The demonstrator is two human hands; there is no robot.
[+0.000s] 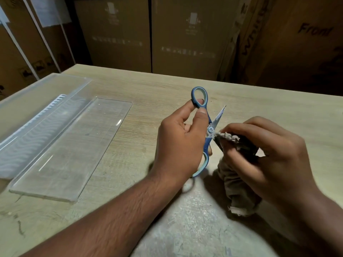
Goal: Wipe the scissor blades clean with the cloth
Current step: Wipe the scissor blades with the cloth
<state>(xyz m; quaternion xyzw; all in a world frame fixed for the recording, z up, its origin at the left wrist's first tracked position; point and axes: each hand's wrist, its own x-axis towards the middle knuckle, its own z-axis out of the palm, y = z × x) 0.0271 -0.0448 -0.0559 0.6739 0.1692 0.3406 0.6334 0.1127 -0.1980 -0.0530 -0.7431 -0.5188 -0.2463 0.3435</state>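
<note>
Head view: left hand point(182, 143) holds the scissors point(206, 130) up over the table point(148, 86), thumb & fingers pinching the upper blue loop, blades spread. Right hand point(263, 154) grips a bunched grey cloth point(233, 175), pressing its fold at the pivot w/ one blade buried in it; other blade point(220, 115) bare, smeared. Risk: edge cuts the cloth or a fingertip if the handles close mid-wipe. Clear tray point(55, 145) lies left.

Left hand point(182, 141) raised, thumb and fingers curled in a pinch, right hand point(263, 154) beside it, fingers bunched tight
</note>
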